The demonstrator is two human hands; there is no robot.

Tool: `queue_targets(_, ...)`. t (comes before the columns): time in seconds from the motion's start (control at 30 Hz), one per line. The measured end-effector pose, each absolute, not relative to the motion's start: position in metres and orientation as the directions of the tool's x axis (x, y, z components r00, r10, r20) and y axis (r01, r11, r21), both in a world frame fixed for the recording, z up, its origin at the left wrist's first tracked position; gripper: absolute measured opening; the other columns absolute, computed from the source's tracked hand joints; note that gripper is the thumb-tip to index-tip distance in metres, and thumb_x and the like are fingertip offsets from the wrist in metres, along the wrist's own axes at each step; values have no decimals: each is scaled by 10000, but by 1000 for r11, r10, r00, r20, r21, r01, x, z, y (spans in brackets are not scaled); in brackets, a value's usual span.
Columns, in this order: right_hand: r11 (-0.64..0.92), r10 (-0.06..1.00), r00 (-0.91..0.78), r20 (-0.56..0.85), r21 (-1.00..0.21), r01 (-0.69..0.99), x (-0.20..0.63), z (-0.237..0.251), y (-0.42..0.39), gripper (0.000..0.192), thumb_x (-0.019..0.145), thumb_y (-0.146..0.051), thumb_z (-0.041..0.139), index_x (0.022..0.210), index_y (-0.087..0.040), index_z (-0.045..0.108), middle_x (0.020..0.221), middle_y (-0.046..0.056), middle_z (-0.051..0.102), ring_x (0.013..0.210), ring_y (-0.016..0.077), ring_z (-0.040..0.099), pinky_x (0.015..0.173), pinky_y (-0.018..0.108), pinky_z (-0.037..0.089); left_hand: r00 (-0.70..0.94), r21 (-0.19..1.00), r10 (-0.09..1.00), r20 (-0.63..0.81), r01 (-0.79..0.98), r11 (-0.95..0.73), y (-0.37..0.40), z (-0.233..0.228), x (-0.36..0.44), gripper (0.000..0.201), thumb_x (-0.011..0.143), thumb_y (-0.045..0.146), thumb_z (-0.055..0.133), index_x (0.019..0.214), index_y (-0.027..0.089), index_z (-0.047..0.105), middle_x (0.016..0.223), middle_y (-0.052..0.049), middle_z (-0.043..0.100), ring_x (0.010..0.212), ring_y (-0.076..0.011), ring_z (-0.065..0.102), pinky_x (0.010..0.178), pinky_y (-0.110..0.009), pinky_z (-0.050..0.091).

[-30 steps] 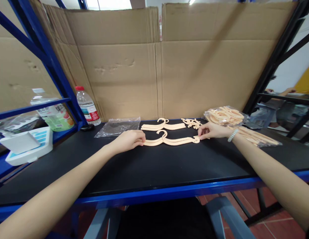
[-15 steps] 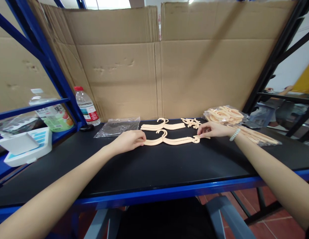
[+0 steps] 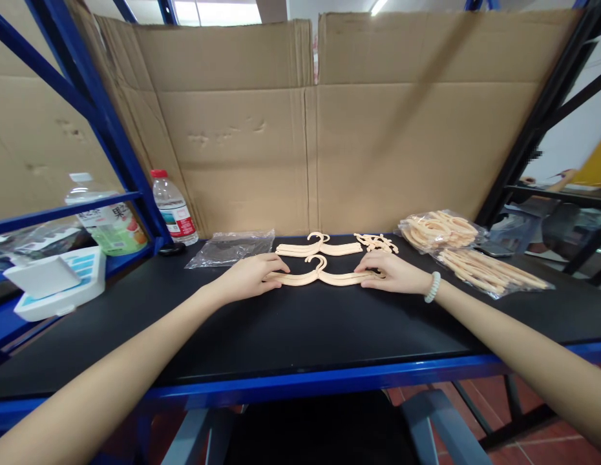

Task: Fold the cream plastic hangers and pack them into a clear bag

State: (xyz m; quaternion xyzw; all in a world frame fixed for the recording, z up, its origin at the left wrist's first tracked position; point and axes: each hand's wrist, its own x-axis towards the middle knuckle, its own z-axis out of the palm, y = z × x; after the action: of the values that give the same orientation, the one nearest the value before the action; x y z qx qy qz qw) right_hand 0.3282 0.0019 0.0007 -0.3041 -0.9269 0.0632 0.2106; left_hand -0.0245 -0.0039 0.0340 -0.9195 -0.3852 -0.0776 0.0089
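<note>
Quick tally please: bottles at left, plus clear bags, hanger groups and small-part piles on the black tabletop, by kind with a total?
Bottles (red-capped bottle, white-capped bottle): 2
Clear bags (flat bag, looped-parts bag, long-parts bag): 3
Hanger groups (near hanger group, far hanger group): 2
Piles (small-part pile): 1
Total: 8

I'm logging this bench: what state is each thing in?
Near hanger: flat, held by left hand and right hand
Far hanger: flat, untouched
Small parts: loose, piled
Clear bag: flat
Red-capped bottle: upright, closed
White-capped bottle: closed
Curved parts: bagged
Long parts: bagged
White case: seemingly open
</note>
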Motion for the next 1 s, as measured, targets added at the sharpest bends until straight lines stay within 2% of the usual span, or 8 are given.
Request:
queue_targets(0.23,796,605,-710,362,-266,543,332,-6,8,272,911,-408,544,978,-172,660,907,84,653,826,208,582,768,351,468,673,59,731,116,729,-681,-2,37,-28,184,872,228,555,1022,236,661,1057,-24,665,947,-206,618,767,-271,449)
queue_targets(0.6,787,618,-690,377,-302,539,332,-5,9,263,904,-408,549,960,-186,679,901,73,674,818,198,605,764,339,486,670,52,732,125,732,-679,-1,36,-30,196,848,193,580,1023,234,658,1055,-18,670,944,-203,621,760,-275,445)
queue_targets(0.77,750,660,-616,430,-329,574,335,-3,8,262,904,-377,519,946,-175,680,879,84,683,802,209,611,701,331,494,665,46,735,135,737,-675,-2,37,-29,259,831,219,605,1089,219,631,1112,-33,655,989,-218,615,804,-296,455)
queue_targets(1.0,693,695,-457,555,-347,632,341,-2,13,260,895,-349,490,843,-185,684,835,73,698,760,211,626,705,342,484,683,64,714,152,714,-697,0,35,-30,256,849,249,566,1098,223,621,1114,-37,649,982,-216,615,822,-301,456)
